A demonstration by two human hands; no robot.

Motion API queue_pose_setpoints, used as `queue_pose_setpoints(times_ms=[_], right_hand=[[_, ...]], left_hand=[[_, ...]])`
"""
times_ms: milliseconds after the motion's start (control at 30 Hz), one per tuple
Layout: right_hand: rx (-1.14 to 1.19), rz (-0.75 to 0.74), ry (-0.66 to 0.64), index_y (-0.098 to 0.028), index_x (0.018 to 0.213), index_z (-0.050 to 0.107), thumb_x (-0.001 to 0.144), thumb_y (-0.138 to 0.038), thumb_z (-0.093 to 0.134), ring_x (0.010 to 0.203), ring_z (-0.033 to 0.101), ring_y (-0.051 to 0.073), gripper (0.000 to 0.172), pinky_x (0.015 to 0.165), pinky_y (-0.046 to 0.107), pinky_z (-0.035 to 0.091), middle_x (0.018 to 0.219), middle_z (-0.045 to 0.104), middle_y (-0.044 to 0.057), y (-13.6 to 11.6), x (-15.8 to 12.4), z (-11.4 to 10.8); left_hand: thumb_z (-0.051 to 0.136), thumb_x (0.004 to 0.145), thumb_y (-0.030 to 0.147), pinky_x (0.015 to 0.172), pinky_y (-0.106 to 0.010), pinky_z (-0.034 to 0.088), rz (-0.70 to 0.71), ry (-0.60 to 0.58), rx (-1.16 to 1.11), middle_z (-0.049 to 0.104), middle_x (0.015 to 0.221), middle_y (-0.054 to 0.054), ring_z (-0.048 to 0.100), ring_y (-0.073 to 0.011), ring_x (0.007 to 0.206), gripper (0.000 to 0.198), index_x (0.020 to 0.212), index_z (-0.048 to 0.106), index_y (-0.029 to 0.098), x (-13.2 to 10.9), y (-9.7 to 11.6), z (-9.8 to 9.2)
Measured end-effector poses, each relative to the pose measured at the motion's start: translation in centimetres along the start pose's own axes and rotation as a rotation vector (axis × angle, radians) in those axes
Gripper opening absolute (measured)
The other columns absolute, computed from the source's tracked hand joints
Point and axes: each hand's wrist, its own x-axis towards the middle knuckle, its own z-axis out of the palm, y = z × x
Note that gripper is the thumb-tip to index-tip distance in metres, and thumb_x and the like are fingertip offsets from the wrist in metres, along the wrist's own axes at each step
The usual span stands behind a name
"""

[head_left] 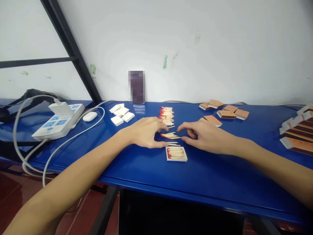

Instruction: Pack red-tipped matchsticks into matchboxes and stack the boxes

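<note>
Loose red-headed matches [171, 135] lie on the blue table between my two hands, their heads to the left. A larger heap of matches [167, 115] sits just behind them. My left hand [149, 132] is at the left side of the matches, thumb and forefinger apart, the thumb tip by a few stray sticks. From the right comes my right hand [201, 135], thumb and forefinger spread near the plain ends of the matches. In front of both hands stands a white matchbox tray [176, 159] with matches in it, heads to the left.
White trays [122, 112] lie at the back left. Orange matchbox sleeves [226, 114] are scattered at the back right, and filled-looking matchboxes [299, 130] stack at the far right. A power strip [58, 122] with cables and a white earbud case [90, 116] are left. A phone [137, 87] leans on the wall.
</note>
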Motion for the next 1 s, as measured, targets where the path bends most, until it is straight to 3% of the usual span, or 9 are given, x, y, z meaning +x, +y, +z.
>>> queue_pose_setpoints(times_ms=[167,333,533,733,1000], right_hand=[[0.067,0.043,-0.043,-0.023,0.089,0.065,0.087,-0.039,0.056,0.05,0.046,0.013,0.019,0.052,0.029,0.032,0.058,0.052,-0.003,0.3,0.2,0.3],[0.105,0.001,-0.033,-0.021,0.074,0.059,0.09,-0.037,0.052,0.053,0.043,0.012,0.023,0.053,0.027,0.032,0.059,0.046,-0.003,0.0,0.4,0.8],[0.18,-0.043,0.05,-0.019,0.082,0.065,0.095,-0.041,0.048,0.055,0.043,0.012,0.031,0.056,0.028,0.034,0.061,0.048,-0.003,-0.3,0.6,1.6],[0.163,-0.017,0.045,-0.02,0.117,0.067,0.091,-0.056,0.054,0.068,0.052,0.017,0.047,0.062,0.03,0.039,0.081,0.059,0.003,0.1,0.5,1.6],[0.209,0.0,0.094,-0.022,0.099,0.075,0.091,-0.047,0.055,0.068,0.054,0.016,0.033,0.063,0.031,0.041,0.081,0.062,0.004,-0.1,0.9,2.2]], left_hand=[[0.063,0.083,0.057,0.084,-0.036,0.044,-0.018,0.003,0.018,0.068,0.104,-0.008,0.06,-0.0246,0.097,0.055,0.118,0.066,0.015,0.0,-0.1,0.2],[0.066,0.082,0.054,0.083,-0.036,0.045,-0.021,0.028,0.003,0.069,0.101,-0.008,0.061,-0.0234,0.095,0.048,0.108,0.07,0.015,0.2,0.0,0.4],[0.061,0.088,0.049,0.072,-0.033,0.042,0.014,0.062,-0.009,0.065,0.087,-0.006,0.058,-0.0203,0.084,0.037,0.102,0.073,0.017,0.5,-0.1,0.8],[0.054,0.094,0.039,0.072,-0.031,0.041,0.032,0.069,-0.022,0.063,0.086,-0.007,0.057,-0.02,0.084,0.03,0.099,0.074,0.017,0.8,-0.1,1.3],[0.058,0.093,0.033,0.071,-0.03,0.044,0.014,0.08,-0.103,0.066,0.085,-0.005,0.059,-0.0168,0.078,0.023,0.096,0.072,0.015,1.0,0.3,1.3]])
